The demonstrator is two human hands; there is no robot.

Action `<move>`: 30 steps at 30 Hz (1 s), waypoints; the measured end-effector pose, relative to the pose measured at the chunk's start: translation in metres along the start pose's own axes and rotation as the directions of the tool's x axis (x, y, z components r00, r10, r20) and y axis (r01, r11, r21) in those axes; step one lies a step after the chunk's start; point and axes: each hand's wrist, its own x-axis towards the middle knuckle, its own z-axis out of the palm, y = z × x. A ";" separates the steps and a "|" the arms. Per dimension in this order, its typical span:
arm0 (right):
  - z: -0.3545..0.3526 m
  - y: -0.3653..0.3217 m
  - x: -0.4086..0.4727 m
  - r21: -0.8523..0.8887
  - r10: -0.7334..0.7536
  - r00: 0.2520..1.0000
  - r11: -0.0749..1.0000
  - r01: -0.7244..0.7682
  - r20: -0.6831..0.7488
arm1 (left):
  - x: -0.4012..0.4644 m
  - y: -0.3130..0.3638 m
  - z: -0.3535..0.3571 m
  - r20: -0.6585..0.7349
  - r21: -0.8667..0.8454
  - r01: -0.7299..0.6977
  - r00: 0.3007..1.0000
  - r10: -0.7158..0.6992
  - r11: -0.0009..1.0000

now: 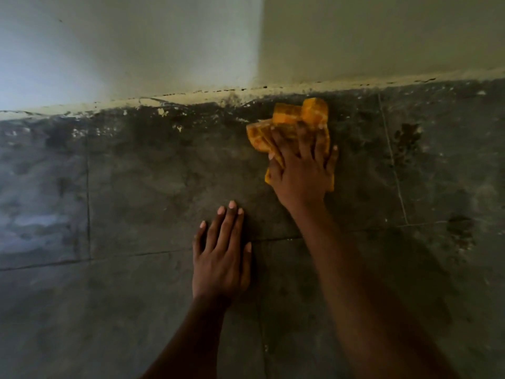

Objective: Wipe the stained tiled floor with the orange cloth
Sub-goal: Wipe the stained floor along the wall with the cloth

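Observation:
A crumpled orange cloth (289,119) lies on the dark, stained tiled floor (164,173), close to the foot of the wall. My right hand (300,170) presses down on the cloth with its fingers spread flat over it; part of the cloth is hidden under the palm. My left hand (221,255) rests flat on the bare tile nearer to me, fingers straight, holding nothing, about a hand's length from the cloth.
A pale wall (382,36) with a corner edge rises just beyond the cloth; its base strip (191,98) is chipped and grimy. Dark blotches (407,138) mark the tiles to the right. Grout lines cross the floor. A light patch (35,222) glares at the left.

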 end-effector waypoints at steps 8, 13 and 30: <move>-0.018 0.050 -0.016 -0.089 -0.289 0.953 0.951 0.296 0.087 | 0.001 0.001 -0.001 0.008 -0.007 -0.016 1.000 0.016 1.000; -0.018 0.010 0.045 0.074 0.443 0.891 0.890 -0.450 0.100 | 0.001 0.001 0.002 -0.007 0.002 -0.011 1.000 0.011 1.000; -0.030 0.056 0.060 0.074 0.259 0.955 0.960 -0.271 0.143 | 0.002 0.002 -0.002 0.006 -0.010 -0.008 1.000 0.008 1.000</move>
